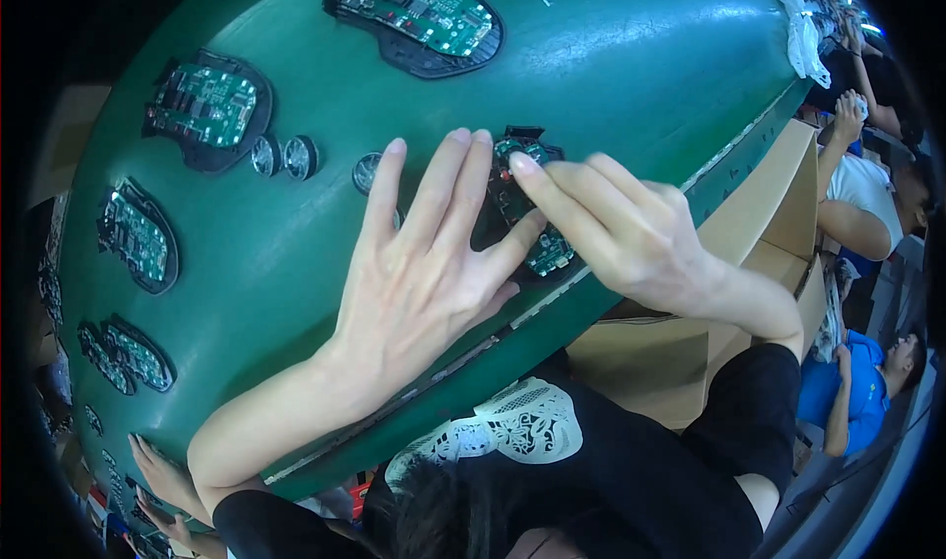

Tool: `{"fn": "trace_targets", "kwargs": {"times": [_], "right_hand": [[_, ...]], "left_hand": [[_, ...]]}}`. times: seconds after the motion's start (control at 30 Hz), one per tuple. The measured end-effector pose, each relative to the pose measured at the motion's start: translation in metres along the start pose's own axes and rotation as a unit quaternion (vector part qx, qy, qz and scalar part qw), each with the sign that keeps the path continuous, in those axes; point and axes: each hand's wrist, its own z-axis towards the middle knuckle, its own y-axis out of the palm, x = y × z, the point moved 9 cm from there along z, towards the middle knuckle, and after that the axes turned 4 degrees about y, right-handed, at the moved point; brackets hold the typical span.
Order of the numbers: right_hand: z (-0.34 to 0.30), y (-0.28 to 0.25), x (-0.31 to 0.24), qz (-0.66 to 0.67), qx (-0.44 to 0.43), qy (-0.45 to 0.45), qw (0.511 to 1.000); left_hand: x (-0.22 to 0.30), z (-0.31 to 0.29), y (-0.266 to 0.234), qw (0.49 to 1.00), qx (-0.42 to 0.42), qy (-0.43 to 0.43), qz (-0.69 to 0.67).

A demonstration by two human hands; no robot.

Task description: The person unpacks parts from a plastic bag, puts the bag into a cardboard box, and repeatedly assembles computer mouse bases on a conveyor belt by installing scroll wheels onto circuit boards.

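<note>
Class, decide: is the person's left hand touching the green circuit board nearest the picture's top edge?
Apart: in the head view, green tabletop shows plainly between the left hand and the green circuit board.

Circuit board [549, 256] (the nearest one) partly hidden behind both hands [409, 249].

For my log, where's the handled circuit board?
In the head view, the circuit board sits just right of centre on the green table near its edge, partly hidden by left hand and right hand.
</note>
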Motion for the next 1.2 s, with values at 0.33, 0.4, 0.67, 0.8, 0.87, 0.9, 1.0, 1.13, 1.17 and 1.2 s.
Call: {"fn": "trace_targets", "kwargs": {"times": [0.33,0.4,0.67,0.8,0.87,0.9,1.0,1.13,1.17,1.2], "right_hand": [[-0.002,-0.008,-0.003,-0.073,0.06,0.008,0.995],[-0.008,-0.013,0.002,-0.07,0.063,-0.001,0.996],[-0.039,-0.004,0.041,0.219,0.059,0.127,0.966],[-0.046,0.01,0.042,0.262,0.017,0.169,0.95],[-0.046,0.013,0.039,0.27,0.015,0.168,0.948],[-0.046,0.013,0.038,0.27,0.014,0.17,0.948],[-0.044,0.019,0.035,0.269,0.007,0.175,0.947],[-0.044,0.015,0.027,0.235,0.035,0.171,0.956],[-0.045,0.014,0.025,0.222,0.035,0.173,0.959],[-0.046,0.013,0.024,0.22,0.034,0.17,0.96]], "left_hand": [[-0.005,0.001,-0.004,0.999,0.017,0.032,0.005],[-0.001,0.0,-0.005,0.999,0.02,0.026,0.022],[0.01,-0.011,0.001,0.981,0.007,-0.023,0.193],[0.008,-0.007,0.002,0.983,-0.025,-0.032,0.178],[0.008,-0.008,0.002,0.985,-0.026,-0.028,0.167],[0.009,-0.007,0.002,0.985,-0.027,-0.027,0.165],[0.008,-0.008,0.003,0.986,-0.03,-0.029,0.164],[0.007,-0.007,0.002,0.988,-0.031,-0.033,0.15],[0.006,-0.006,0.002,0.989,-0.033,-0.034,0.143],[0.006,-0.006,0.002,0.99,-0.035,-0.035,0.135]]}}
